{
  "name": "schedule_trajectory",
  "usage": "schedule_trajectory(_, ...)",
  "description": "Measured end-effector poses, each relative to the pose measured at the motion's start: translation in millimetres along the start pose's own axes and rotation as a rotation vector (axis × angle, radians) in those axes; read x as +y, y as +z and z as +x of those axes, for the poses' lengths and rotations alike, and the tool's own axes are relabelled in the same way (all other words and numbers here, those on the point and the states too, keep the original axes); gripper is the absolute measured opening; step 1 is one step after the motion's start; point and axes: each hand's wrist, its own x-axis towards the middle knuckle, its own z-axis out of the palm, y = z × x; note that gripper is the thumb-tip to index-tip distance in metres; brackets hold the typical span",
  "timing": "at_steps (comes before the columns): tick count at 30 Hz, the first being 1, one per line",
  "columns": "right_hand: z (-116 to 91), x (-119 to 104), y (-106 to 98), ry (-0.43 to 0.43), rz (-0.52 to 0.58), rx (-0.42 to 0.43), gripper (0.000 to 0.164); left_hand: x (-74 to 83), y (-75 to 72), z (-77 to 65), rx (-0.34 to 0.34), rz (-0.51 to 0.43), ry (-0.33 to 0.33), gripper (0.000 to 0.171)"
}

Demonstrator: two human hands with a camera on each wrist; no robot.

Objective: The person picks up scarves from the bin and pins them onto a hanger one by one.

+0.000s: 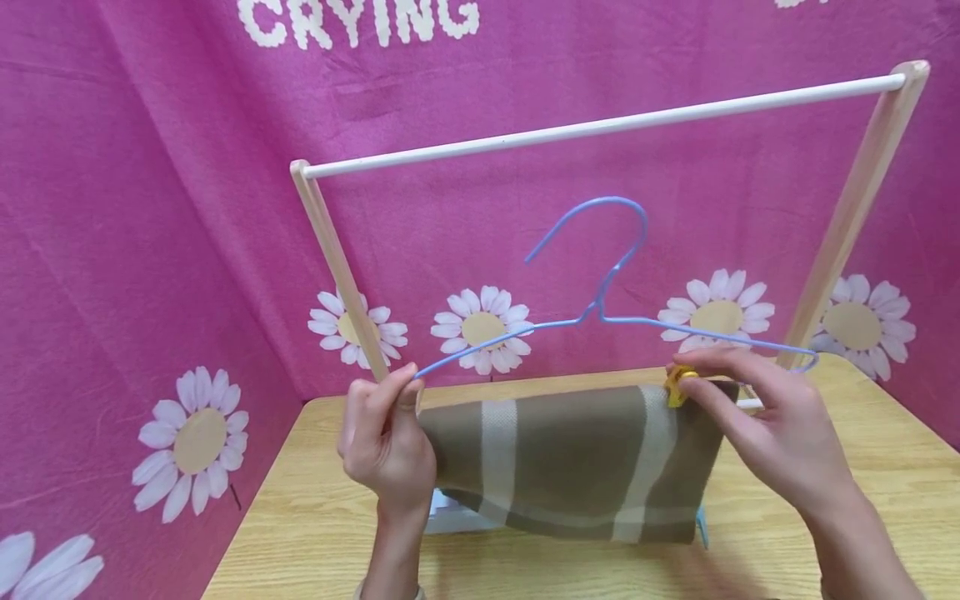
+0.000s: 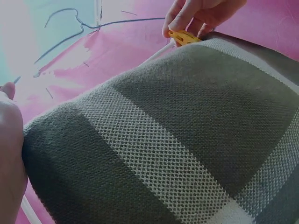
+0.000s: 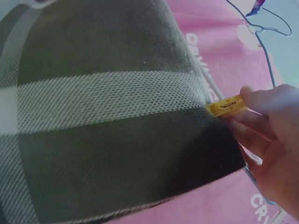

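Note:
In the head view my left hand (image 1: 390, 437) pinches the left end of a blue wire clothes hanger (image 1: 598, 310), whose hook points up. Just below the hanger hangs a brown cloth (image 1: 577, 454) with pale woven stripes, its left top corner beside my left hand. Between thumb and fingers of my right hand (image 1: 780, 425) is a yellow clothespin (image 1: 678, 386), at the cloth's top edge by the right stripe. The right wrist view shows the clothespin (image 3: 228, 106) with its tip on the cloth edge. The hanger's right end passes behind my right hand.
Behind the hanger stands a rack with a white rod (image 1: 570, 131) and wooden posts (image 1: 862, 208) on a wooden table (image 1: 300, 500). A pale blue and white object (image 1: 457, 518) is partly hidden behind the cloth. Pink fabric (image 1: 187, 208) with daisies surrounds the table.

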Motion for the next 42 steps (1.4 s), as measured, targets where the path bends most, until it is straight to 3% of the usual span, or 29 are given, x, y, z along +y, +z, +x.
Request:
schedule_trajectory(4,-1,-1,-3,0.019,0.014,-0.004,0.038,4.4,1.7,-1.3,0.037,-0.019,-0.005,0.031)
schedule_trajectory(13,1,-3,-5,0.039,-0.064,-0.159,0.041,6.2,-0.8,0.2,0.075,-0.017,-0.033,0.033)
schedule_trajectory(18,4,4,-4,-0.079,-0.095,-0.149,0.051,-2.9,-3.8,2.0,-0.034,-0.025,-0.041,0.028)
schedule_trajectory(21,5,6,-1,-0.152,-0.128,-0.133,0.042,-9.6,-6.5,2.2,-0.099,-0.012,-0.072,0.025)
schedule_trajectory(24,6,4,2,-0.207,-0.137,-0.11,0.053,-13.4,-7.2,1.1,-0.097,-0.008,-0.091,0.024)
schedule_trajectory(28,9,-3,3,-0.246,-0.108,-0.05,0.059,-15.2,-5.9,0.3,-0.092,-0.004,-0.092,0.023)
schedule_trajectory(37,12,-6,0,-0.262,0.029,0.005,0.051,-18.7,-11.9,2.3,-0.119,0.11,-0.142,0.021)
schedule_trajectory(42,7,2,-3,-0.199,0.12,-0.017,0.03,-20.9,-14.8,4.1,-0.111,0.134,-0.165,0.02)
